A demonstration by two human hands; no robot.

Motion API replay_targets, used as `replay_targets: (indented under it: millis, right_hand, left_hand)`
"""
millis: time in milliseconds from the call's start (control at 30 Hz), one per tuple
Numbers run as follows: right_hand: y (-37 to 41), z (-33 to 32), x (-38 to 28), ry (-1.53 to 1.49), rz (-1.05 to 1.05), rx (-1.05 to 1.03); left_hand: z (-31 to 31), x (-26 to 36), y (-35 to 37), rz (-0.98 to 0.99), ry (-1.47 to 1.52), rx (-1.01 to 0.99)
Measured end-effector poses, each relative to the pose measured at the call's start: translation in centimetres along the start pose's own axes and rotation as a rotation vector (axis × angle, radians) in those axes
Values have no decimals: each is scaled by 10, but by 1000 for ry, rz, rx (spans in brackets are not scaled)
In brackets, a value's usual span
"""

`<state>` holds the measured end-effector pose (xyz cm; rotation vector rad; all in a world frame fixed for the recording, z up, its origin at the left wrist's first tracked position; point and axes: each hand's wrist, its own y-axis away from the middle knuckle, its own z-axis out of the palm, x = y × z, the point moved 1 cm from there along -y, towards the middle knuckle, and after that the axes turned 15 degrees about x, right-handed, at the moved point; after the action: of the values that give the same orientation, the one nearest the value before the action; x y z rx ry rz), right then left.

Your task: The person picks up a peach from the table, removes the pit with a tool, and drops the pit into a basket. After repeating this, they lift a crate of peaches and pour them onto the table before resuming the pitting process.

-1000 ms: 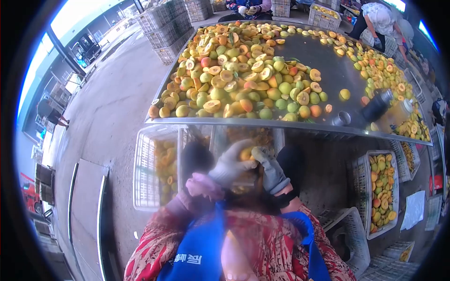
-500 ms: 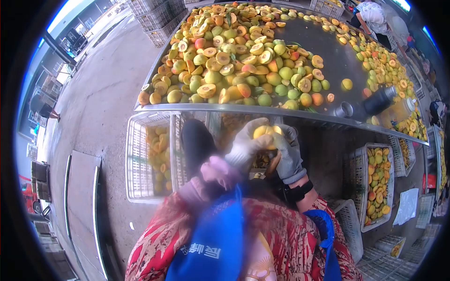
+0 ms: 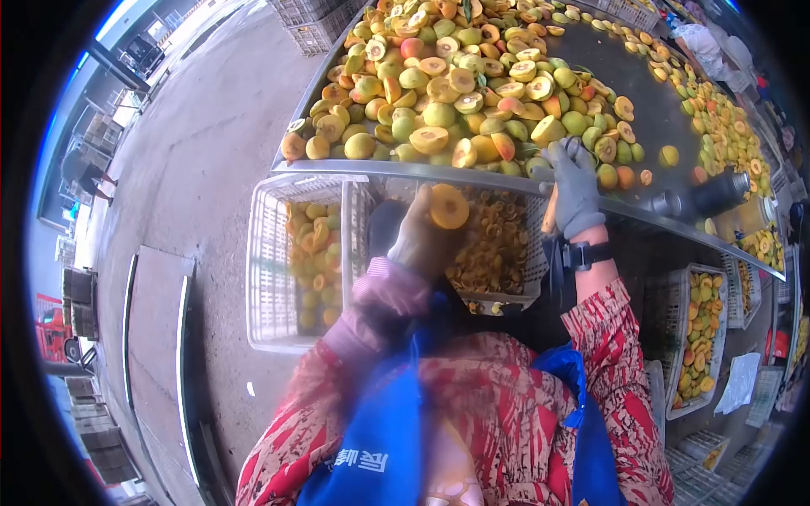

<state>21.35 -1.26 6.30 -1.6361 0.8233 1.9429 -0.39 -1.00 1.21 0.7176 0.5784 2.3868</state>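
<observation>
Left hand (image 3: 419, 243), gloved, is closing around a peach half (image 3: 448, 207) and holding it cut face up, just below the near edge of the steel worktop (image 3: 666, 101) and above the middle crate (image 3: 530, 282), which is carrying a load of peach halves. Right hand (image 3: 576, 192), in a grey glove, is reaching over that same edge, and its fingers (image 3: 564, 156) are lying spread on the nearest fruit of the peach pile (image 3: 456, 93). An orange-brown shape is showing beside its palm, and what it is cannot be told. To the left, a white crate (image 3: 266, 253) is standing beside the middle one with whole and cut fruit inside. Further right, a dark flask (image 3: 717, 194) is lying on the worktop.
</observation>
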Motion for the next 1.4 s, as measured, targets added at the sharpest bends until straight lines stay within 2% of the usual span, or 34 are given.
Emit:
replay_targets:
  millis: [33,67,100,133,167,200,267,333,367,400,467,500,533,567,600,667,700,733,800,833,900,1000,1033,1167,1233,1267,1333,1400]
  right_hand:
    - [14,7,6,47,133,-71]
    - [36,11,14,93,267,-141]
    - [51,10,37,-33,404,-286]
    - [72,19,43,101,347,-300]
    - [79,23,64,124,224,-337]
    - [79,25,86,148,90,-363]
    - [82,30,95,421,-168,-242]
    - [77,31,135,384,-149,-229]
    - [76,30,148,338,-126,-253]
    - [81,28,135,337,-121,-238]
    - [99,25,99,198,369,-246]
    - [106,20,99,200,372,-241]
    - [117,13,102,147,434,-350]
    - [129,7,104,96,503,-467]
    - [140,3,100,101,521,-495]
    - [161,0,83,11,774,-707]
    - [161,-4,80,156,731,-758]
    - [161,-8,76,158,743,-784]
    - [155,-7,66,276,590,-690]
    - [148,-6,72,277,592,-695]
    - [126,-2,85,471,-151,-466]
    - [104,10,88,494,-108,-411]
    - [101,14,89,517,-201,-400]
    - [92,25,110,628,-161,-484]
    - [84,28,128,355,-142,-575]
    - [80,25,135,351,-135,-579]
    - [76,28,107,443,-221,-467]
    - [70,34,109,520,-250,-441]
  left_hand:
    - [2,0,-4,-9,94,117]
    - [-5,0,-9,-16,99,130]
    - [-15,0,-18,5,42,82]
    - [-26,-1,-31,22,-20,26]
    - [-57,-6,-56,518,-825,7]
    - [-61,-9,-63,505,-829,-23]
    - [-62,-15,-70,454,-574,-197]
    - [-54,-10,-61,315,-438,-191]
    - [-47,-10,-56,50,-79,22]
    - [-33,-7,-48,36,-89,20]
    - [-17,-4,-33,66,-95,264]
    - [-34,5,-36,-15,-113,102]
    - [-30,13,-37,-105,26,27]
    - [-27,13,-29,-118,74,62]
    - [-7,14,-11,-117,125,107]
    - [-19,15,-17,-7,61,156]
    - [-30,14,-31,-60,181,209]
    - [-47,3,-42,538,-501,180]
    - [-35,-7,-40,285,-261,168]
    - [-30,-6,-38,287,-259,172]
    - [-23,-8,-39,5,16,293]
    - [-19,-9,-43,44,111,231]
    - [-18,-10,-47,116,54,348]
    - [-20,-10,-54,237,-102,445]
    - [-26,-10,-59,174,-127,372]
    - [-27,-9,-63,175,-128,380]
    - [-27,-10,-69,292,-314,357]
    - [-16,-11,-67,314,-319,406]
